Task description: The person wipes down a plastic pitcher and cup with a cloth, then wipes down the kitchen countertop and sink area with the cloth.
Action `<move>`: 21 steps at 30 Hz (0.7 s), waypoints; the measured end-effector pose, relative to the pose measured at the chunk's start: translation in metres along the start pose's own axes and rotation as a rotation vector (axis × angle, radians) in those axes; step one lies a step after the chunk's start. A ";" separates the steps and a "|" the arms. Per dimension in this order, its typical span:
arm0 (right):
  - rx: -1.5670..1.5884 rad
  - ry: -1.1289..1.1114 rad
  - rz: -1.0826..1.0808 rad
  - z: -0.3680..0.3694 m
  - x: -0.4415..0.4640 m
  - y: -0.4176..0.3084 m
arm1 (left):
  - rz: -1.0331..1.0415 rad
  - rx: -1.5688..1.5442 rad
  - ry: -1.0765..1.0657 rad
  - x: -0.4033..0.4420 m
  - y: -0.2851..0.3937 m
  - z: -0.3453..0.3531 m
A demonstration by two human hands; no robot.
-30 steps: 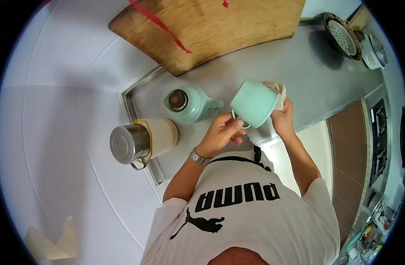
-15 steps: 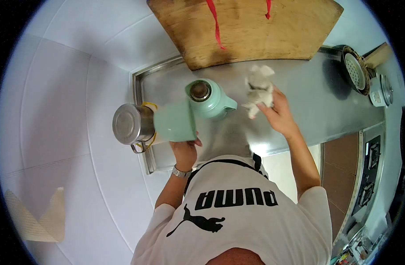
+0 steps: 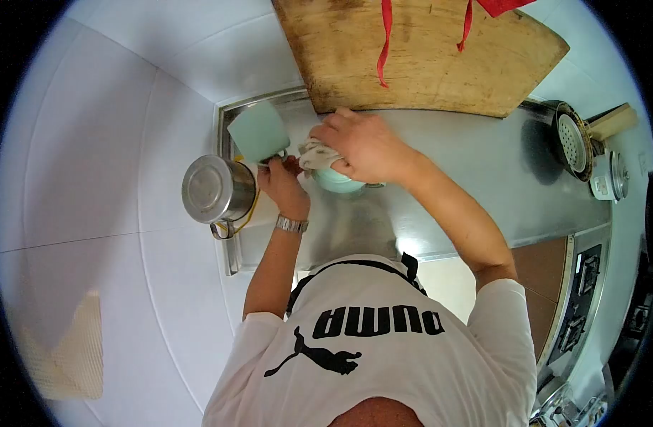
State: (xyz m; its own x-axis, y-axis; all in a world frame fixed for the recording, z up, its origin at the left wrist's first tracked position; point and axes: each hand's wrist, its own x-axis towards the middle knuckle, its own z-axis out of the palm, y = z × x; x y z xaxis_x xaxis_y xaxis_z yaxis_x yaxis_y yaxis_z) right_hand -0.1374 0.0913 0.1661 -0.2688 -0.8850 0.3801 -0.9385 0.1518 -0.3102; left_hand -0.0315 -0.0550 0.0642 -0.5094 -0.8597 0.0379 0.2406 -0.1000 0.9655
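My left hand [image 3: 284, 191] is closed around the lower edge of a pale green, squarish container [image 3: 259, 133], lifted and tilted above the left end of the counter. Beside it, my right hand [image 3: 369, 146] has its fingers wrapped over a crumpled off-white cloth [image 3: 316, 153]. The cloth presses against the top of a mint green thermos jug [image 3: 338, 182], which stands on the counter. Hand and cloth hide the jug's stopper and most of its upper part. To the left of my left hand is a lidded stainless steel pot [image 3: 214, 188] with a handle.
A large wooden board [image 3: 433, 64] with red ribbons leans at the back of the steel counter [image 3: 469, 185]. Far right are a perforated pan [image 3: 572, 142], a small white cooker [image 3: 609, 178] and a gas stove [image 3: 579, 299]. A tiled wall [image 3: 91, 178] bounds the left.
My right hand has carried the cloth left onto the thermos jug's top. My left hand has raised the pale green container up and left, toward the back corner.
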 end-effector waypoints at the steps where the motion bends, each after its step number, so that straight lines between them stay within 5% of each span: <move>1: 0.000 -0.003 -0.001 0.003 0.001 -0.003 | -0.131 -0.227 0.089 0.001 0.013 0.014; 10: -0.155 0.077 0.290 0.022 0.010 -0.024 | -0.119 -0.162 0.076 0.015 0.002 0.023; 13: -0.012 0.309 0.305 0.021 0.002 -0.012 | -0.150 -0.149 0.134 0.012 0.009 0.025; 15: 0.469 0.176 0.695 0.013 0.000 -0.002 | -0.167 -0.105 0.183 0.008 0.015 0.023; 16: 0.469 0.175 0.697 0.018 -0.003 0.008 | -0.142 -0.075 0.197 0.008 0.017 0.022; 18: 1.425 0.416 0.915 0.029 -0.009 0.025 | -0.120 -0.042 0.205 0.006 0.027 0.021; 21: 1.689 0.761 0.905 0.021 -0.018 0.033 | -0.065 -0.019 0.153 0.002 0.052 0.027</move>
State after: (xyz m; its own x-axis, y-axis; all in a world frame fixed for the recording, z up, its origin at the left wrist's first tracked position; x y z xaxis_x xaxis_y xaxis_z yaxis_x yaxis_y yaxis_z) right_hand -0.1590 0.1033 0.1302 -0.8754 -0.4198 -0.2395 0.4472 -0.5155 -0.7309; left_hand -0.0423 -0.0489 0.1216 -0.3929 -0.9172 -0.0660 0.2275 -0.1665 0.9594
